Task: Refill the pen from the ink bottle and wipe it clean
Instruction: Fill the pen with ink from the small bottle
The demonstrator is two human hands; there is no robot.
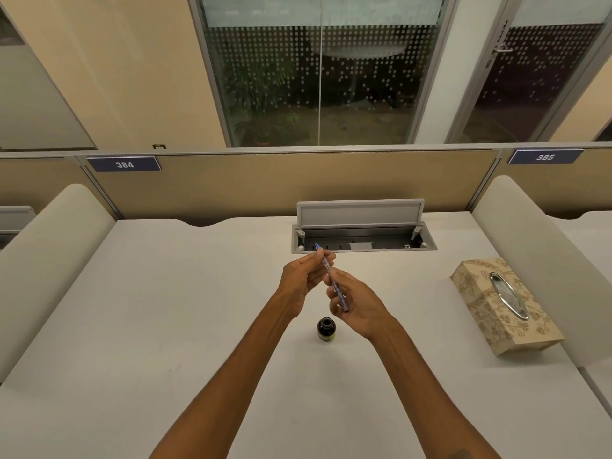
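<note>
1. The left hand (303,276) pinches the far, upper part of the pen between its fingertips, held up off the desk (165,309).
2. The pen (332,281) slants between both hands with its tip pointing far-left. It probably needs a gentle twist, tip kept high so that nothing drips.
3. The ink bottle (326,330) stands upright just near of the hands and looks uncapped. Forearms should stay clear of it.
4. The right hand (359,303) has its fingers curled round the lower barrel and should hold it steady.
5. The tissue box (477,313) sits well apart to the right, ready for wiping.

Blue pen (332,280) tilted, airborne; ink bottle (326,329) upright, uncapped.
</note>
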